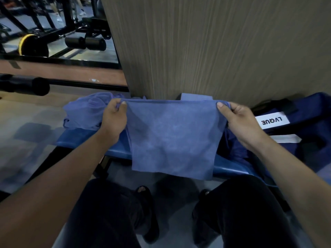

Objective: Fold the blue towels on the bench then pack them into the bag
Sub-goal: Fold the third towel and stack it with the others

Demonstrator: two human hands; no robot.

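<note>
A blue towel (173,138) hangs stretched between my hands above the blue bench (118,152). My left hand (113,119) pinches its top left corner and my right hand (240,122) pinches its top right corner. The towel's lower edge drops past the bench's front edge. A crumpled heap of blue towels (84,111) lies on the bench to the left. A folded blue towel (195,97) lies behind the held one, against the pillar. The dark blue bag (304,126) with a white LVQUE label sits on the bench at the right.
A wood-grain pillar (215,47) rises directly behind the bench. Gym equipment with black rollers (84,42) and a yellow-rimmed weight plate (30,44) stands at the back left. A black padded bar (23,85) juts in from the left. My legs and sandalled feet are below.
</note>
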